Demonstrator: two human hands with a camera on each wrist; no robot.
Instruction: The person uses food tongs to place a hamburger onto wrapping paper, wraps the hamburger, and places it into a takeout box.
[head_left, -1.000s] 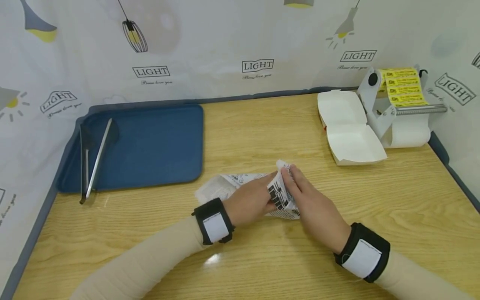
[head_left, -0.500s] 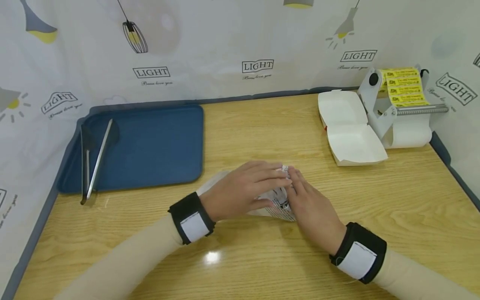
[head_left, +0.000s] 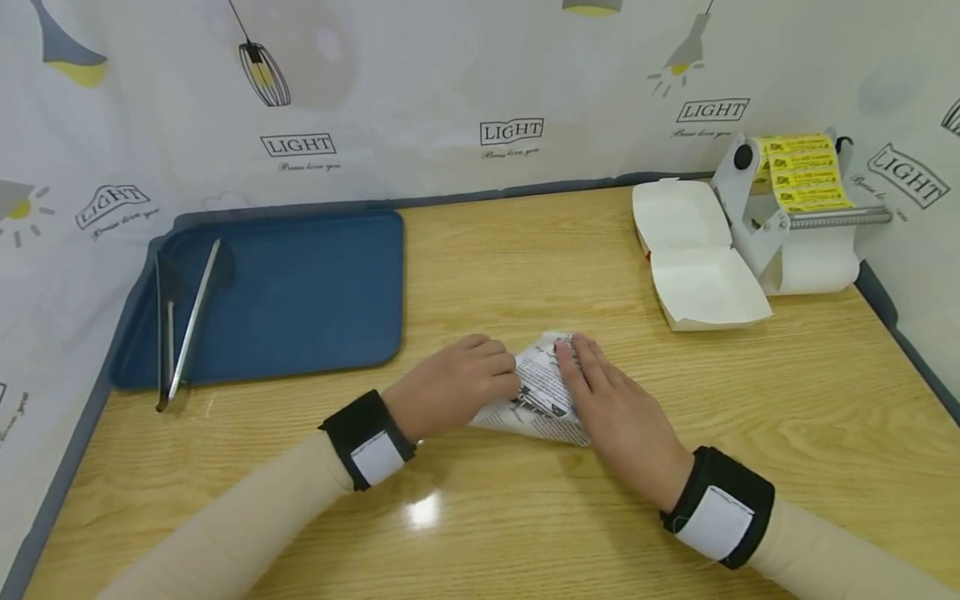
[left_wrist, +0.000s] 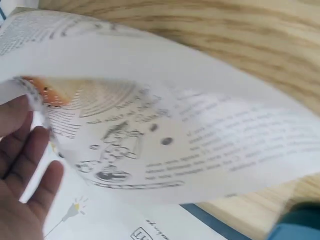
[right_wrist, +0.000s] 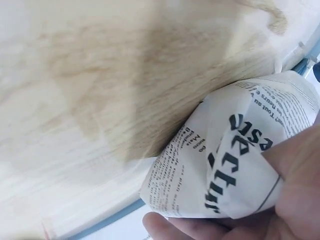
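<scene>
My left hand (head_left: 457, 383) has just drawn back from over the printed paper (head_left: 543, 383) to its left edge, and its fingers are now bent there; whether they pinch it, I cannot tell. My right hand (head_left: 630, 417) holds the other end, between thumb and fingers. The paper is between my hands, on the tabletop (head_left: 525, 525). For the folding, I think this means the left part remains loose. The inside is mostly hidden: I see only an orange patch (left_wrist: 52, 90), perhaps just print.
</scene>
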